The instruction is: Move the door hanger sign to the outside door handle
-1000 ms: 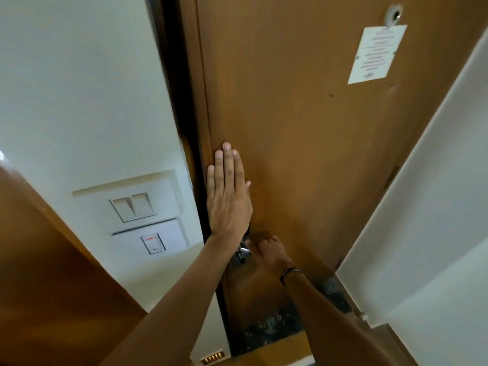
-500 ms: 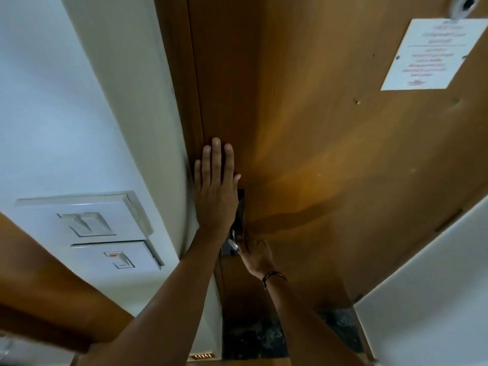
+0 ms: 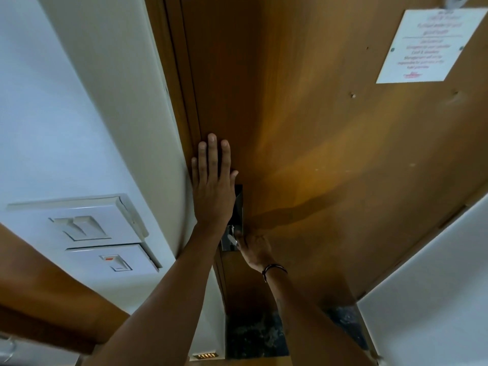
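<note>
Left hand [image 3: 212, 186] flat on the wooden door [image 3: 317, 133], palm down, fingers straight and together, thumb out to the right. It sits at the door's left edge, right against the door frame [image 3: 182, 96], just above the metal lock plate [image 3: 235, 220] and partly covering the plate's left side. Nothing held in it.

Right hand [image 3: 254, 249] lower, at the plate's bottom right, fingers curled around the silver door handle [image 3: 232, 237]; only a short bit of the lever shows at the thumb. Grip looks closed on the handle, fingertips hidden. Black bracelet [image 3: 274, 269] on the right wrist. Hands near each other, not touching.

Door hanger sign: not visible anywhere, cannot tell where it is.

White printed notice [image 3: 427, 46] fixed at the door's upper right, text too blurred to read; peephole [image 3: 454, 0] just above it at the top edge. White wall [image 3: 66, 114] left of the frame carries a double light switch [image 3: 79, 225], with a single switch with red mark [image 3: 116, 262] directly below it. Dark marble floor [image 3: 253, 336] at the door's bottom edge.
</note>
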